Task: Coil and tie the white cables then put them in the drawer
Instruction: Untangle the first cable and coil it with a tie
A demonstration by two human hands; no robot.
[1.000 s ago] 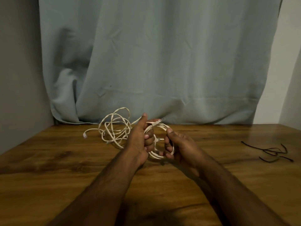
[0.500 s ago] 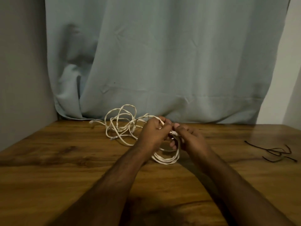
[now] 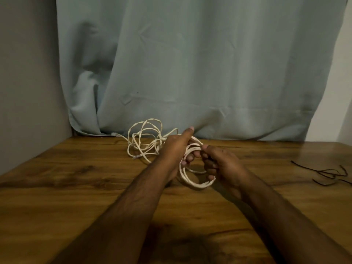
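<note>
White cable coil (image 3: 192,180), gripped by left hand (image 3: 177,147) and right hand (image 3: 222,164), stands upright, long axis running near-to-far.

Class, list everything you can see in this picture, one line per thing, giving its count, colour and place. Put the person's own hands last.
coiled white cable: one, white, held above the table's middle between both hands.
loose white cable: a tangled heap, count of cables unclear, white, on the table at the back, left of the hands.
black ties: several thin strands, black, on the table at the right edge.
wooden table: one, brown, fills the lower half.
curtain: one, pale blue-grey, hanging behind the table.
walls: grey-beige at left, lighter at right.
left hand: grips the coil's left side, thumb raised.
right hand: grips the coil's right side.
</note>
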